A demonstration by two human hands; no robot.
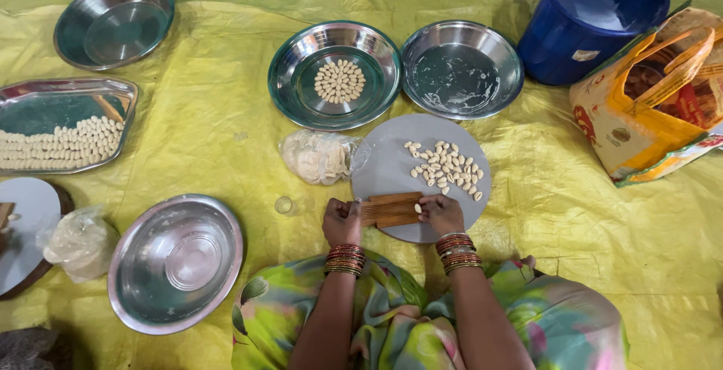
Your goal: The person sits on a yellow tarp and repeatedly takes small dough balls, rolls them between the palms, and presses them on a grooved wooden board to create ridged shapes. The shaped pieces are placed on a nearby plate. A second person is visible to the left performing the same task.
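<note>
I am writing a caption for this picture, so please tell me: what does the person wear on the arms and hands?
Both forearms are bare, without sleeves. The left hand and right hand carry no gloves. Each wrist has a thick stack of red and gold bangles.

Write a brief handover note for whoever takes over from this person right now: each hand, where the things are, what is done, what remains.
Left hand steadies the ridged wooden block on the grey round board.
Right hand presses a small dough piece on it.
Done: shaped pieces heaped on the board, more in the steel plate.
Left: dough in the plastic bag.
</note>
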